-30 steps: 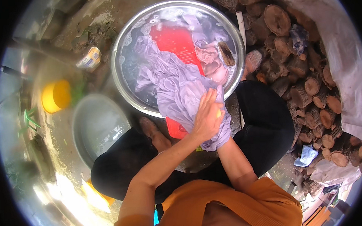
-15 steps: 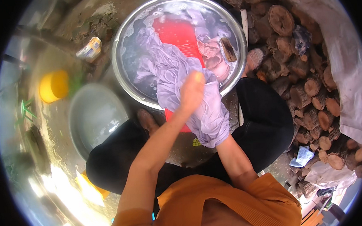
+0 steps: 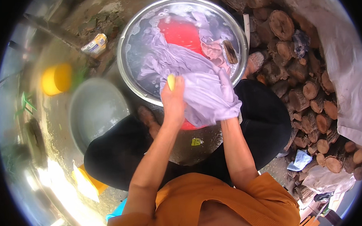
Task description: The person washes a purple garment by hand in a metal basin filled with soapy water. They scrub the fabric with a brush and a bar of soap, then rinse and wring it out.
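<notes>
My left hand is closed around a yellow bar of soap, at the near left side of a wet lavender garment. The garment drapes over my right hand, hiding its fingers; only the wrist and forearm show below the cloth. Under the garment, a red board leans in a round metal basin of sudsy water, its lower end showing past the near rim. A pink cloth and a brown oblong block lie at the basin's right side.
A grey basin stands left of my knee, with a yellow container beyond it. Stacked firewood lines the right side. A crumpled packet lies at the far left, and a light-blue scrap lies near the logs.
My left hand has drawn back left and nearer with the soap, which now shows plainly. My right hand has moved right and away from me, spreading the garment rightward.
</notes>
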{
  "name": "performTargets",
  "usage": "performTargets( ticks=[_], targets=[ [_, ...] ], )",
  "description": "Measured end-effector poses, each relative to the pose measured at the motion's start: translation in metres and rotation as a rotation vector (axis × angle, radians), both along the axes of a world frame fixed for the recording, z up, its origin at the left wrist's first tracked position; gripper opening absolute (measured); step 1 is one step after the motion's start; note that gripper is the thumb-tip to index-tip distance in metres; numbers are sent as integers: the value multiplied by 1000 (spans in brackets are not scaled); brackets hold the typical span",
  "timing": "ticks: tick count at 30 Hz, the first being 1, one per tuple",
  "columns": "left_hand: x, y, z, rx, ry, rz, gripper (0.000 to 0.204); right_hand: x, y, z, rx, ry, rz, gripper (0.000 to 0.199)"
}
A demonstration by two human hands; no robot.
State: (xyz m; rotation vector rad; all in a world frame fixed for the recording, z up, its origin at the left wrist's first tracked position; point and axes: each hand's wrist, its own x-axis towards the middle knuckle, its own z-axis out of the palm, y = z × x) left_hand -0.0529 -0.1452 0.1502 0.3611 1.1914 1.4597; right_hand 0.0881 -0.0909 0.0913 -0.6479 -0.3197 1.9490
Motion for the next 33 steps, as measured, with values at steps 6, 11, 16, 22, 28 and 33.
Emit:
performTargets(
  ticks=[6,11,16,22,28,33],
  targets=[
    [44,-29,2,-45,1044,-734,31,-5,-21,-30,458,-820,-19,33],
    [18,0,-57,255,1370,-298,44,-18,-26,-1,799,-1702,327,34],
    [32,7,-84,362,1164,-344,48,-26,-38,-7,993,-1809,-9,31],
    [29,25,-77,350,939,-300,24,-19,-31,5,1034,-2097,364,24],
    [28,31,-84,453,1228,-278,19,-24,-34,-14,906,-1640,52,42],
    [45,17,-83,395,1059,-258,18,-30,-41,17,971,-2067,-83,20]
  ],
)
